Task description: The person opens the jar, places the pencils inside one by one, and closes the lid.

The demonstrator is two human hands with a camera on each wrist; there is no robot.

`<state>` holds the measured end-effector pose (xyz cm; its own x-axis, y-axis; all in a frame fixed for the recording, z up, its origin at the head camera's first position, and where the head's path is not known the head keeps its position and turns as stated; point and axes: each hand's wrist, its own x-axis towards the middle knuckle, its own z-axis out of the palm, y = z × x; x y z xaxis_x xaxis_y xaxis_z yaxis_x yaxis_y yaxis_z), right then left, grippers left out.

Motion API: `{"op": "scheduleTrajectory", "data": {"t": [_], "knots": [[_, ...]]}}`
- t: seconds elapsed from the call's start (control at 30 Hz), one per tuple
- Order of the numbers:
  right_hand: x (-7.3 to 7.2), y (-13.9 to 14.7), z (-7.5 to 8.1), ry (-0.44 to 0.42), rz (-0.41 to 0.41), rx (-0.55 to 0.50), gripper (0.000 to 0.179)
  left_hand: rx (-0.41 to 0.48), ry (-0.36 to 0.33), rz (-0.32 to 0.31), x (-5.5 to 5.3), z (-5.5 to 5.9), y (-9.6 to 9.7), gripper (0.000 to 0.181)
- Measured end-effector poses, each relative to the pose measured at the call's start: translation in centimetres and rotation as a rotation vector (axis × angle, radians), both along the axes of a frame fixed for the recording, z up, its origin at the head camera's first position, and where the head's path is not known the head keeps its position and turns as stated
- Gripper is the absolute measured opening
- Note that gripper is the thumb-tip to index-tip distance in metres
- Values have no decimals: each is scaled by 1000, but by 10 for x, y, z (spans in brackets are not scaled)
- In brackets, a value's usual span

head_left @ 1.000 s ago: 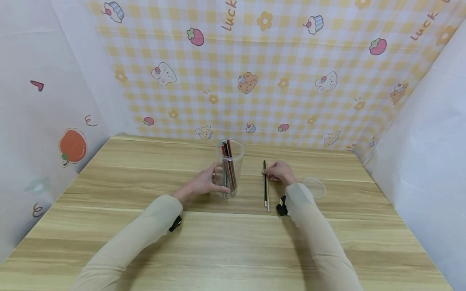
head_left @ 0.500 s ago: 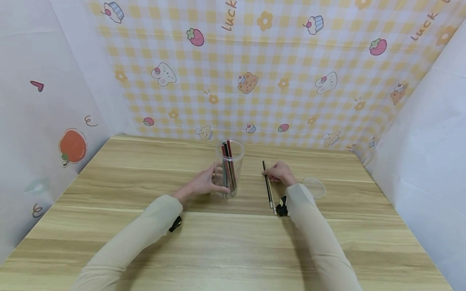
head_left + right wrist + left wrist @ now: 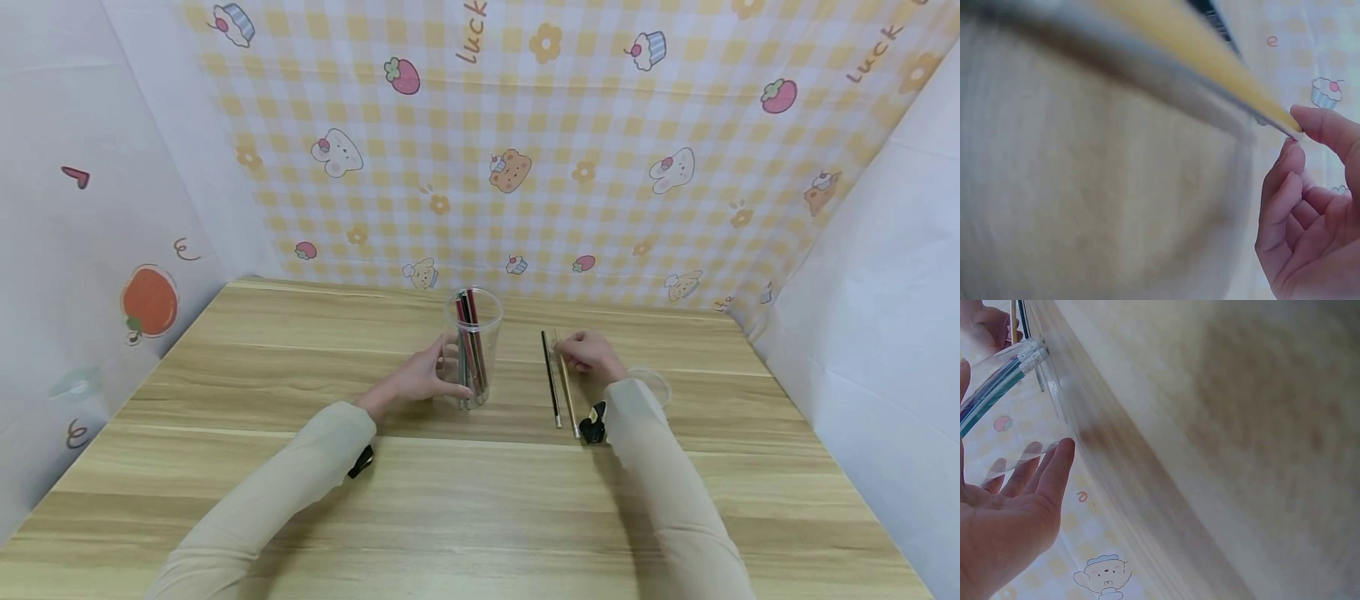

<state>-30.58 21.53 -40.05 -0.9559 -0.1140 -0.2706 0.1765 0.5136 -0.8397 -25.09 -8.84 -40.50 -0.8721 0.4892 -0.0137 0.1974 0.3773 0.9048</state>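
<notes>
A tall clear plastic cup (image 3: 492,337) stands upright on the table, holding several dark and red pencils (image 3: 471,350). My left hand (image 3: 420,377) grips it low on its left side, thumb in front and fingers behind. In the left wrist view those fingers (image 3: 1050,478) lie along the clear wall. To the right of the cup, my right hand (image 3: 590,353) pinches a yellow pencil (image 3: 568,390) near its far end. The right wrist view shows the pencil's tip between thumb and forefinger. A black pencil (image 3: 551,379) lies just left of it, apart from the hand.
A clear round lid (image 3: 662,385) lies on the wooden table (image 3: 480,508), partly behind the right sleeve. A checked cloth (image 3: 465,208) with cartoon prints hangs along the back edge, and white sheets (image 3: 885,333) close off both sides.
My right hand has shifted right with the yellow pencil, opening a gap between it and the black one. Both pencils' near ends have swung right. The left hand and cup stay put.
</notes>
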Motion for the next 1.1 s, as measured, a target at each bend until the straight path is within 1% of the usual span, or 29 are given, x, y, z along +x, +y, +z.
{"op": "scheduleTrajectory", "data": {"t": [0.07, 0.13, 0.23, 0.3, 0.5, 0.73, 0.9, 1.1], "knots": [[1, 2, 4, -9, -1, -30, 20, 8, 0, -2, 0, 0, 0, 79], [1, 4, 8, -21, -26, -65, 19, 15, 8, -8, 1, 0, 0, 79], [0, 5, 13, -16, -31, -89, 18, 10, 21, -12, 1, 0, -1, 78], [0, 6, 16, -6, -35, -87, 19, 7, 27, -14, 1, 0, -1, 78], [1, 6, 28, 26, -25, -79, 23, -9, 9, 2, 0, 0, 0, 78], [1, 4, 41, 52, -31, -83, 31, -1, 27, -10, 1, 0, 0, 78], [4, 2, 50, 90, -18, -136, 26, 3, 21, -7, 2, 1, 0, 78], [8, -1, 62, 117, -37, -204, 22, -12, 5, 2, 1, 1, 0, 79]]}}
